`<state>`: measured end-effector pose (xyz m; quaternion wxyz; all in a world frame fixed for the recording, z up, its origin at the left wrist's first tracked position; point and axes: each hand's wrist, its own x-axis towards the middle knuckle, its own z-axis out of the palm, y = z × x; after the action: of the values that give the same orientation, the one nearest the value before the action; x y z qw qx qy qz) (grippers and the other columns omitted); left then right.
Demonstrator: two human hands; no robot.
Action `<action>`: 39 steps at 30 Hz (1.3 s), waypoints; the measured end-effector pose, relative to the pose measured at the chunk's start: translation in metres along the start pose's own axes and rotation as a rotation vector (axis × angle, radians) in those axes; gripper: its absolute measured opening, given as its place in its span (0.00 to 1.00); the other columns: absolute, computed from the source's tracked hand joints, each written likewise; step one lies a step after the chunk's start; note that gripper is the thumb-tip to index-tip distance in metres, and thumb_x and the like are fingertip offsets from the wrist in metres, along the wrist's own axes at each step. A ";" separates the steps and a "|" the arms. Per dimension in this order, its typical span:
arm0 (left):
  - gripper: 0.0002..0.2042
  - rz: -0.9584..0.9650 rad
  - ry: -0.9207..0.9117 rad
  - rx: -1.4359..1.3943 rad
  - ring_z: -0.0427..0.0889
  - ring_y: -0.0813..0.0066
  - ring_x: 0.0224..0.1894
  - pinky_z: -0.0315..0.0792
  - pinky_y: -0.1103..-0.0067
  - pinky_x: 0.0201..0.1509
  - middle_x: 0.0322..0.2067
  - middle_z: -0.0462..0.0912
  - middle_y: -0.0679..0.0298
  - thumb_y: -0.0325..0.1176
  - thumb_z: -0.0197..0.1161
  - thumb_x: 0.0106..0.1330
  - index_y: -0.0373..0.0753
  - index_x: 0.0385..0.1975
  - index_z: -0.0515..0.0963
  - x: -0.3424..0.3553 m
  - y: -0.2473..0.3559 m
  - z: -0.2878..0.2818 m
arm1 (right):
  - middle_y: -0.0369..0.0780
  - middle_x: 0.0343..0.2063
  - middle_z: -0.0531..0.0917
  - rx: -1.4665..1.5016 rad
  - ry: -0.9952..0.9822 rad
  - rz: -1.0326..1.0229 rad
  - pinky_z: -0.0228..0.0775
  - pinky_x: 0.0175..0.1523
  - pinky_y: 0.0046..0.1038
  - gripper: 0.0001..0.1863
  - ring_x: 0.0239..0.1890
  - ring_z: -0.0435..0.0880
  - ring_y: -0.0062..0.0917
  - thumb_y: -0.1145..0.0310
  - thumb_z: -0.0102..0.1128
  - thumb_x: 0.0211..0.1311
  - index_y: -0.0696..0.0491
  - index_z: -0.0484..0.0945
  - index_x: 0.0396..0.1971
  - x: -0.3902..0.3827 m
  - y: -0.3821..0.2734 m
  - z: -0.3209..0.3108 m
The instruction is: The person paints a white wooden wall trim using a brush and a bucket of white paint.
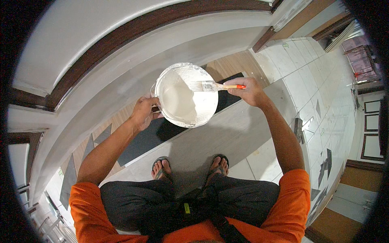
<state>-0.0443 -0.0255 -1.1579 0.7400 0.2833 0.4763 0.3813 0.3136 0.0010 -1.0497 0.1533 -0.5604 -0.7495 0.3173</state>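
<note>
A round bucket (205,109) of white paint, its rim smeared, is at the centre in front of me. My left hand (144,111) grips its left side near the rim, fingers curled round the edge or handle; which of the two I cannot tell. From the right, my right hand (252,92) is closed on a paintbrush (221,86) with a red-tipped handle. The brush lies level over the bucket's right half, its bristles coated white and pointing left inside the rim. Whether the bristles touch the paint is unclear.
Beneath the bucket lie a black strip (146,141) and a long grey board (239,129) on white floor tiles (312,77). A pale wall with dark brown trim (121,34) curves along the far left. Dark scraps (324,166) lie at the right. My sandalled feet (219,164) stand on the board.
</note>
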 end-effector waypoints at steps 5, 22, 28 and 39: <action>0.13 -0.001 -0.001 0.011 0.81 0.67 0.44 0.83 0.69 0.47 0.42 0.81 0.59 0.26 0.53 0.62 0.33 0.45 0.76 -0.002 0.002 0.004 | 0.42 0.40 0.88 0.004 -0.009 0.008 0.75 0.50 0.27 0.14 0.42 0.85 0.24 0.65 0.67 0.61 0.55 0.85 0.45 -0.001 0.002 -0.001; 0.12 0.007 -0.005 -0.027 0.81 0.65 0.45 0.82 0.66 0.48 0.42 0.80 0.56 0.27 0.55 0.63 0.32 0.45 0.77 0.000 -0.002 -0.002 | 0.40 0.33 0.88 -0.006 -0.034 0.105 0.75 0.42 0.28 0.14 0.34 0.84 0.22 0.62 0.66 0.62 0.55 0.86 0.43 -0.001 0.008 0.002; 0.12 0.002 -0.024 -0.014 0.82 0.66 0.45 0.82 0.67 0.49 0.42 0.80 0.57 0.27 0.54 0.65 0.33 0.46 0.76 -0.002 0.000 -0.006 | 0.32 0.24 0.82 0.155 -0.019 0.369 0.68 0.31 0.24 0.16 0.24 0.76 0.18 0.58 0.69 0.60 0.54 0.87 0.41 -0.019 0.040 0.024; 0.12 -0.008 -0.030 -0.003 0.83 0.66 0.44 0.82 0.68 0.49 0.43 0.82 0.56 0.28 0.54 0.66 0.32 0.47 0.76 -0.008 0.004 0.001 | 0.28 0.20 0.73 0.378 -0.175 0.334 0.60 0.27 0.18 0.17 0.23 0.69 0.12 0.56 0.62 0.66 0.57 0.83 0.40 -0.036 0.067 0.026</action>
<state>-0.0469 -0.0301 -1.1500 0.7489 0.2862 0.4656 0.3747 0.3594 -0.0288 -1.1080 0.1352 -0.6080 -0.5847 0.5197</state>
